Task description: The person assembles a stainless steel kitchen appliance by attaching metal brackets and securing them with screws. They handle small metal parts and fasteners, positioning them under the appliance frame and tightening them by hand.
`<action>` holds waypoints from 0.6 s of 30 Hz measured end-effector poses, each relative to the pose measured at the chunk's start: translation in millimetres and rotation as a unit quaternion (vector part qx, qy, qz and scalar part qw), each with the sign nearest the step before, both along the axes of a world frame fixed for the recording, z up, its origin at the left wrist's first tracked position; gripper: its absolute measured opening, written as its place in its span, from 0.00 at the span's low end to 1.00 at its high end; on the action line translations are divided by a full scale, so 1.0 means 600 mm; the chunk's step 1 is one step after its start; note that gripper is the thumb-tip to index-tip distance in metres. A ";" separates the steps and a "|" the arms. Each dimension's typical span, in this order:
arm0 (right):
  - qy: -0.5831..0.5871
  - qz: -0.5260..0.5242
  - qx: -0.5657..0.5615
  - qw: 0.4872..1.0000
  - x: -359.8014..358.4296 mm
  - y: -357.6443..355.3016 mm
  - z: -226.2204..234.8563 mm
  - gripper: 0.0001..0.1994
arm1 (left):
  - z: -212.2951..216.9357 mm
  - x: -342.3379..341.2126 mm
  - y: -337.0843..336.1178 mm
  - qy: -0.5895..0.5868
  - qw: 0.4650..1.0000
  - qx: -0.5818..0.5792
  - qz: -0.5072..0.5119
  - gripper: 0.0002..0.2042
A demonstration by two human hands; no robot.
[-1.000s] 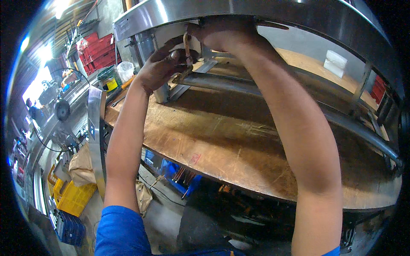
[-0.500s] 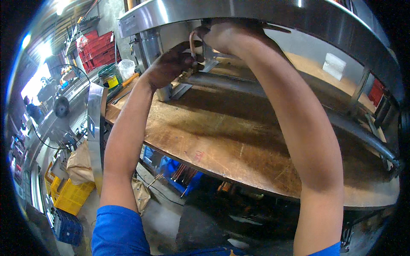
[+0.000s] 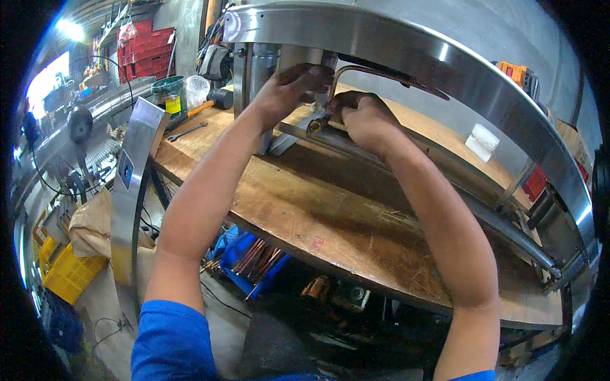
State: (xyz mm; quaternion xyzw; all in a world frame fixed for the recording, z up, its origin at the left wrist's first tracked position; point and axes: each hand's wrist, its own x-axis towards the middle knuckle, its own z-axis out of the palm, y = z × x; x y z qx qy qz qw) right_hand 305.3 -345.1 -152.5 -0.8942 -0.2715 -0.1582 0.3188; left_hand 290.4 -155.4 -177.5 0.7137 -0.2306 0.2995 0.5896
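Over the middle of the wooden counter (image 3: 305, 209), the right hand (image 3: 362, 117) closes around the end of a horizontal metal tube (image 3: 337, 136) of the steel frame (image 3: 406, 54). Just beyond, toward the counter's far edge, the left hand (image 3: 292, 86) grips a thin curved copper pipe (image 3: 381, 73) beside the frame's upright post (image 3: 257, 70).

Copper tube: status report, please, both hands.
Left hand gripping metal frame upright. Right hand closed on copper tube end. Nothing blocking.

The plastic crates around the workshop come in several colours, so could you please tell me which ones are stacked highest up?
The red crates, stacked against the back wall at upper left; the yellow crate and dark blue crate sit on the floor at lower left.
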 end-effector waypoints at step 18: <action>-0.064 0.092 -0.062 0.992 0.044 0.020 -0.008 0.20 | -0.005 0.021 -0.012 -0.006 0.994 0.106 0.016 0.18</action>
